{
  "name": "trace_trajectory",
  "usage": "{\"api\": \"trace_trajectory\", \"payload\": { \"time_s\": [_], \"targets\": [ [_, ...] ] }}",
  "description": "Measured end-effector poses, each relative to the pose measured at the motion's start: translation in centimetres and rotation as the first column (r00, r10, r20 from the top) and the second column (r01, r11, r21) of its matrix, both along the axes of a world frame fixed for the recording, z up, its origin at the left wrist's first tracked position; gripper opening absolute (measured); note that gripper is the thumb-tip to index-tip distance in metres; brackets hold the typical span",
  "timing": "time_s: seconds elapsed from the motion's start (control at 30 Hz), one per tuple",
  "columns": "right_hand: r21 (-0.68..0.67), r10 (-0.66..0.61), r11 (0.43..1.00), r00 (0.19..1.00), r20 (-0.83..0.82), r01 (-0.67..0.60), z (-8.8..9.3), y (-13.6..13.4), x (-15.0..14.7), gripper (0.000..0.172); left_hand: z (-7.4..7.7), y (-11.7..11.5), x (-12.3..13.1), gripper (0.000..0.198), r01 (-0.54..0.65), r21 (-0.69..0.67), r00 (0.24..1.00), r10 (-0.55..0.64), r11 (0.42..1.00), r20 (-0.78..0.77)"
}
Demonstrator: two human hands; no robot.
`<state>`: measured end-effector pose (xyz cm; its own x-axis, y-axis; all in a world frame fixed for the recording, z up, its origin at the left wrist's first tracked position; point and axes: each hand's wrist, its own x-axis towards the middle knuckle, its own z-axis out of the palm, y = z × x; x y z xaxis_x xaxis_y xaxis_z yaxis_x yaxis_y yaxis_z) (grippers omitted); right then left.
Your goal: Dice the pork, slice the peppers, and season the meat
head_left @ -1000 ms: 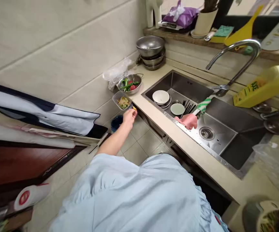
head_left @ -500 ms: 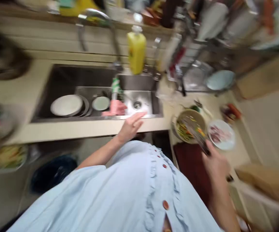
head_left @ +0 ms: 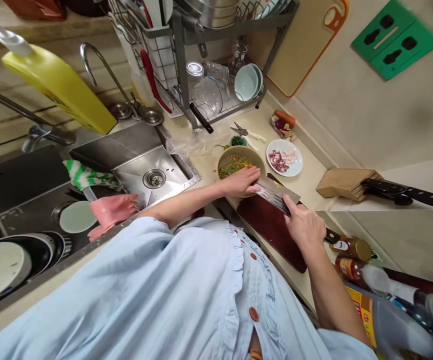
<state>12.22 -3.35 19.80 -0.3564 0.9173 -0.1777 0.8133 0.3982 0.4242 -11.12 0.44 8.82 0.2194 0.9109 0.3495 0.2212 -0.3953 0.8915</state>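
Note:
My right hand [head_left: 303,221] grips a cleaver [head_left: 272,194] by its black handle. The wide blade tilts over the rim of a beige colander [head_left: 222,161], with small yellow bits on its face. My left hand [head_left: 241,181] has its fingers stretched out beside the blade's far end; whether they touch it I cannot tell. Inside the colander lie cut green and orange vegetables [head_left: 235,164]. A dark brown cutting board [head_left: 272,230] lies below the cleaver. Just beyond, a white plate [head_left: 295,167] carries chopped reddish and pale meat [head_left: 282,159].
Scissors [head_left: 239,129] and a small bowl of chopped greens [head_left: 238,141] sit behind the colander. A knife block [head_left: 342,184] stands right, near jars [head_left: 355,247]. On the left, the sink [head_left: 167,165] has dishes and a pink glove [head_left: 113,212]. A dish rack [head_left: 181,65] stands behind.
The view has swung right. My left hand has moved from the sink's front edge to the colander, beside the cleaver's blade. My right hand still holds the cleaver, its blade now lying more sideways.

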Motion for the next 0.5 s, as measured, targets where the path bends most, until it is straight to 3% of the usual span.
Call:
{"api": "trace_trajectory", "payload": {
  "time_s": [0.13,0.27,0.4,0.5],
  "targets": [
    [0.004,-0.048,0.999,0.998,-0.042,0.048,-0.4,-0.8,0.9,0.054,-0.6,3.1,-5.4,0.02,-0.187,0.032,0.978,0.189,0.982,-0.092],
    [0.019,-0.043,0.999,0.985,-0.166,0.046,-1.8,-1.4,0.3,0.054,-1.8,5.2,-10.0,0.014,-0.47,-0.039,0.878,0.462,0.882,-0.124],
    [-0.006,-0.048,0.999,0.954,-0.296,0.048,-3.2,-1.8,-0.5,0.051,-3.2,4.6,-11.0,0.006,-0.374,-0.286,0.92,0.392,0.882,0.009],
    [-0.026,-0.073,0.997,0.922,-0.381,0.068,-3.8,-2.1,-0.5,0.047,-3.8,2.5,-10.9,0.011,-0.355,-0.315,0.912,0.4,0.88,0.09]
  ]
}}
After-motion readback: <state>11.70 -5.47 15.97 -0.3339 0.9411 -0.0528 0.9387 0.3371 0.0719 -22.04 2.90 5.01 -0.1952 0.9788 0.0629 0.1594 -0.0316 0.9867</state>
